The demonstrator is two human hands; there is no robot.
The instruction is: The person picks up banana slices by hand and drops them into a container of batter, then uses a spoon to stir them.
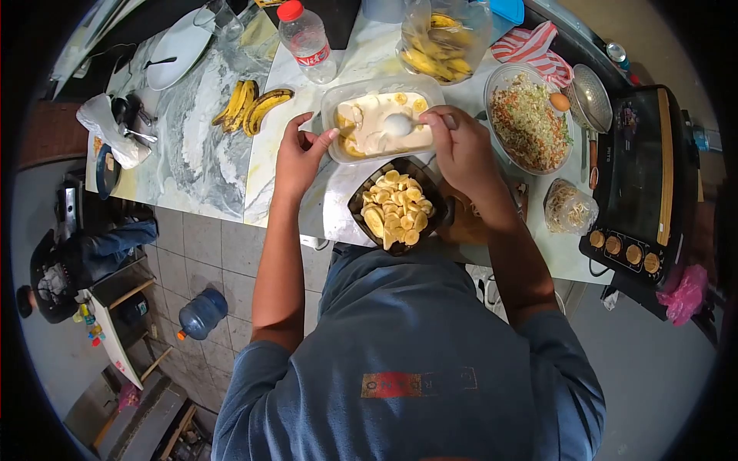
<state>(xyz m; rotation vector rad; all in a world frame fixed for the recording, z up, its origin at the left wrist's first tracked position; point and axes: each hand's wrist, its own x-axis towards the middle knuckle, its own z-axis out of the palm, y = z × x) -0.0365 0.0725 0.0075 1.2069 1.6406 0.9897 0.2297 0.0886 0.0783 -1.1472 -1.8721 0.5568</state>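
Kitchen, marble-pattern desk over a tiled floor, fisheye view from above the person's head.

Clear plastic container sits mid-desk, holding pale batter with banana slices sunk in it. Left hand steadies it: fingers curled, thumb and fingertips pinching the left rim. Right hand is closed around the handle of a spoon, bowl down in the batter.

Just near of the container: dark bowl heaped with sliced banana, touching or almost touching it.

Handling, my read:
- Container is thin plastic, light, flexes when squeezed; wet batter makes it bottom-heavy and sloshy. Take it by opposite rims, not one wall.
- Batter-coated slices are soft and slippery; better lifted with the spoon than pinched.
- Spoon is stiff, the handle probably slick.

Around:
- whole bananas to the left on the desk
- water bottle far
- bag of bananas far right
- glass bowl of shredded vegetables with an egg to the right
- stove at the right edge

Hard to see: the spoon handle is buried in the right hand, batter depth is unknown, and the desk's near edge is hidden behind the person's torso. Whatever lies under the right forearm is unreadable.
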